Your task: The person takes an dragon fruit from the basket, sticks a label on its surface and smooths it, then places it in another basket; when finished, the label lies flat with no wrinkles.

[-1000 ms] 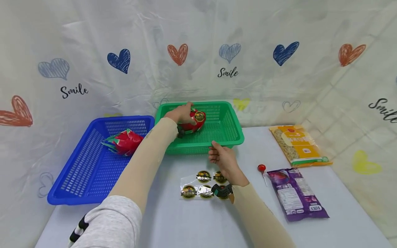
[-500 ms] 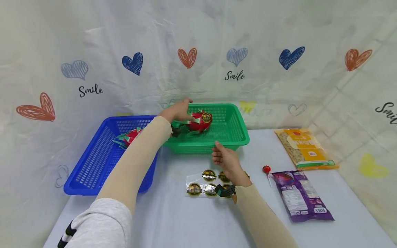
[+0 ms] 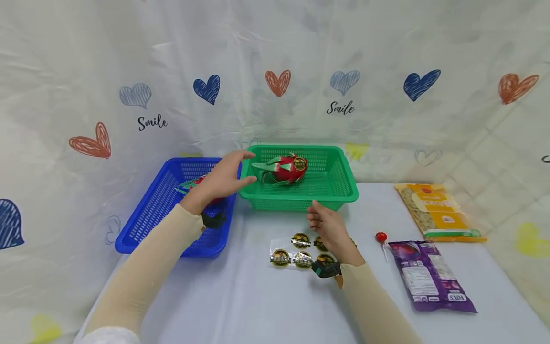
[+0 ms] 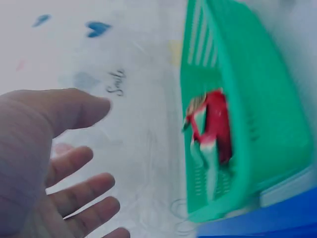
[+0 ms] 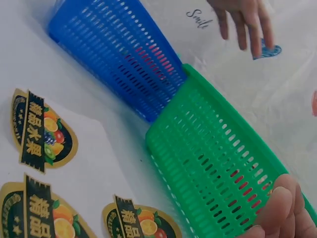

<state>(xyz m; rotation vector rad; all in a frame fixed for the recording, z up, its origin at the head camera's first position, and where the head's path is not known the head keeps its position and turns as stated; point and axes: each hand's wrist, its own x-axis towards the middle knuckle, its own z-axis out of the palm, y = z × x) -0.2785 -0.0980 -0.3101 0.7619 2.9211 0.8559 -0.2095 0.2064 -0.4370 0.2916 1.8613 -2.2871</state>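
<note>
Left grip [image 3: 221, 179]: fingers spread, holding nothing; it has withdrawn leftward from the labelled dragon fruit [image 3: 289, 168], which lies in the green basket [image 3: 296, 197] right of its fingertips. Placement appears complete. Right grip [image 3: 334, 231]: loosely curled, nothing seen held, beside the near wall.

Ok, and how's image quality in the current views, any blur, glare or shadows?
Head view: mostly sharp, bright glare on the stickers, faint shadow beside the right sleeve; left wrist view: clearly blurred, the green basket and dragon fruit lacking crisp edges; right wrist view: noticeably clearer, with the stickers' print well defined.
</note>
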